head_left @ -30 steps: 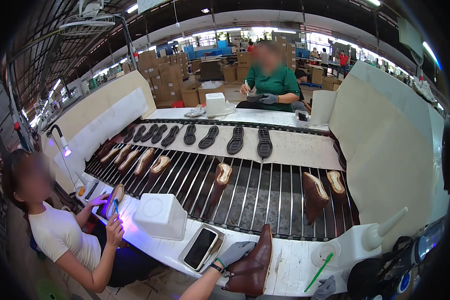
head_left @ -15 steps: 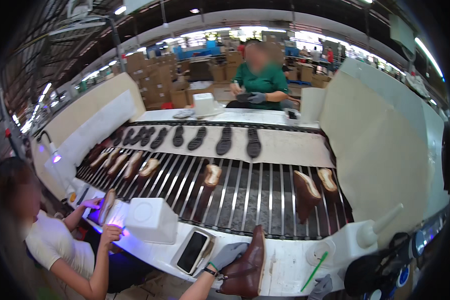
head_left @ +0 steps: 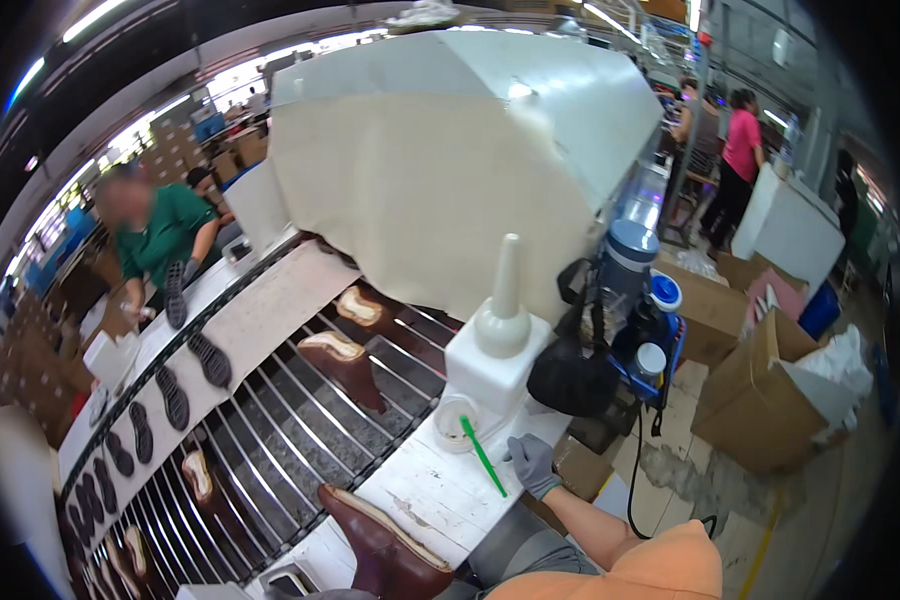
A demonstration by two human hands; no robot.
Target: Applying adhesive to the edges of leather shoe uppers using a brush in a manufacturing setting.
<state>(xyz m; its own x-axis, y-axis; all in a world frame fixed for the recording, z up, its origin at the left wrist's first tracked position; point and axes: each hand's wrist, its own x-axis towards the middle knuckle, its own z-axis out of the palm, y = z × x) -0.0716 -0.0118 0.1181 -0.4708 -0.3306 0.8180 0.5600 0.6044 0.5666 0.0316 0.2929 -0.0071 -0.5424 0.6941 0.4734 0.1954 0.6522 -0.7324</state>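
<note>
A brown leather boot is tilted at the near table edge, its pale unsoled bottom facing up and to the right. A sliver of grey glove at the lower edge, my left hand, is against the boot; its fingers are hidden. My right hand, in a grey glove, is at the table's right edge with its fingers loosely apart and nothing visible in them. Just left of it, a green-handled brush leans from a small round white dish. Behind the dish stands a white container with a tall nozzle.
Brown boots lie on a metal-rod conveyor; dark soles line a pale strip beyond it. A co-worker in green holds a sole across the line. A black bag, bottles and cardboard boxes are at right.
The view has swung to the right, bringing the boxes and bottles at right into fuller sight. My right hand shows more fully, while my left has nearly left the picture.
</note>
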